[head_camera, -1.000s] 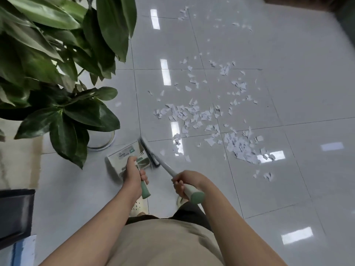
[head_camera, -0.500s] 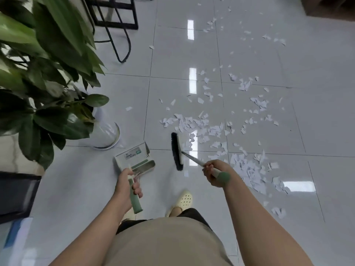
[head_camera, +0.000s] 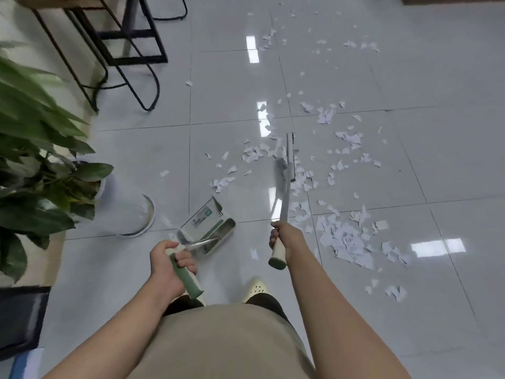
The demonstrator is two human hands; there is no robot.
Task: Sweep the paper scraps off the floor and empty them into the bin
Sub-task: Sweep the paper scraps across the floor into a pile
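Right hand [head_camera: 284, 236] gripping broom [head_camera: 287, 170] handle, paper scraps [head_camera: 344, 236] just beside, left hand [head_camera: 169, 261] clasping dustpan [head_camera: 210, 225] handle

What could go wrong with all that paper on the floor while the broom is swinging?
1. The broom head is mid-swing among light paper scraps; a fast stroke could scatter them wider.
2. Loose scraps lie on glossy tiles close to the person's shoe; stepping on one might cause a slip.
3. The dustpan, held by the left hand, sits away from the biggest pile, so scraps may miss it.
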